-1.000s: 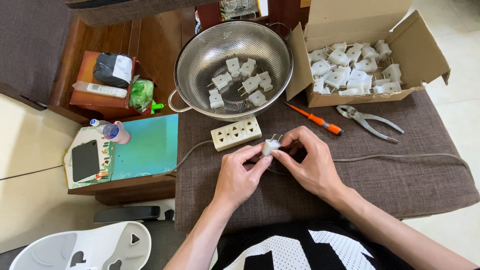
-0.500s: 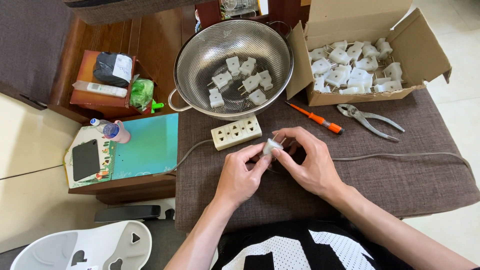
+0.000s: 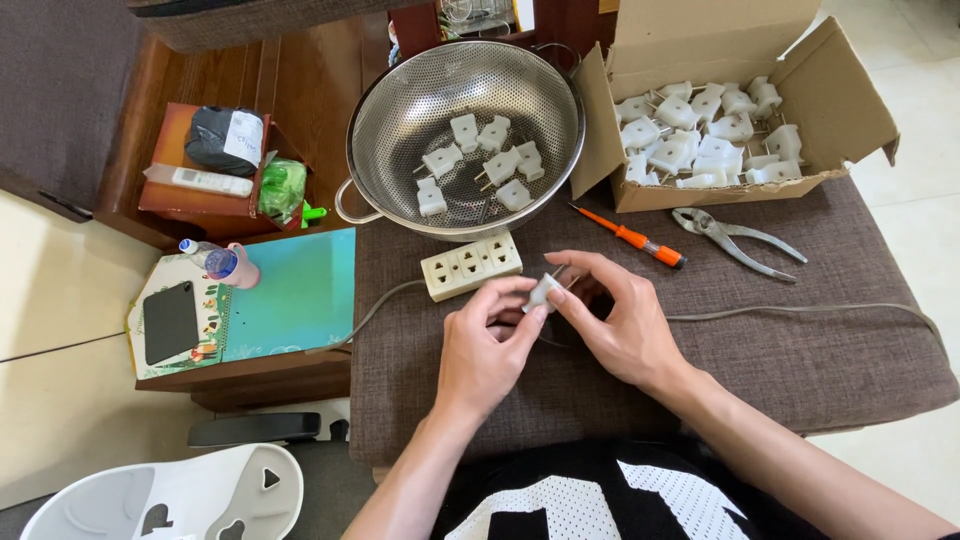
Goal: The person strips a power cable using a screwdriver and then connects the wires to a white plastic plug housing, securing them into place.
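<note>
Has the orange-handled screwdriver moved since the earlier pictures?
No. The orange-handled screwdriver lies as before, between the cardboard box and the metal pliers.

Small white plastic two-pin plug (image 3: 543,291), tilted, pinched between fingertips.
Held above brown cushion's (image 3: 820,370) middle, just beside white power strip (image 3: 471,266).

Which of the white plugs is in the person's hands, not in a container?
The white plug pinched between both hands' fingertips, beside the power strip; the rest lie in the metal colander or the cardboard box.
</note>
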